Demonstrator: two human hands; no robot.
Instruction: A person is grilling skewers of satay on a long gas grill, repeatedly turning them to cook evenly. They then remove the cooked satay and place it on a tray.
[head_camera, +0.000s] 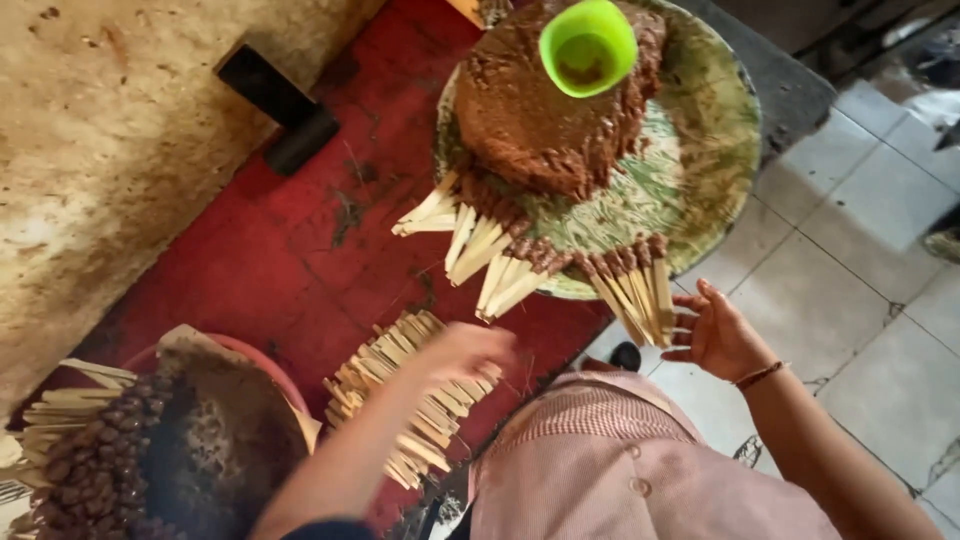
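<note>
My left hand (468, 352) is blurred and hovers over a pile of bare wooden sticks (405, 395) on the red surface; whether it grips a stick I cannot tell. My right hand (715, 330) is open with fingers spread, just below the sticks (635, 285) that lean on the rim of a round green tray (700, 150). A mound of brown paste (545, 110) fills the tray, with a green plastic cup (588, 45) on top. Paste-tipped sticks (490, 255) fan out along the tray's near edge.
A basin (245, 380) at lower left holds many finished paste-tipped sticks (95, 455). A black block (280, 105) lies on the red surface by a rough beige wall. Pale floor tiles (860, 250) are at right. My pink checked garment (620, 460) is below.
</note>
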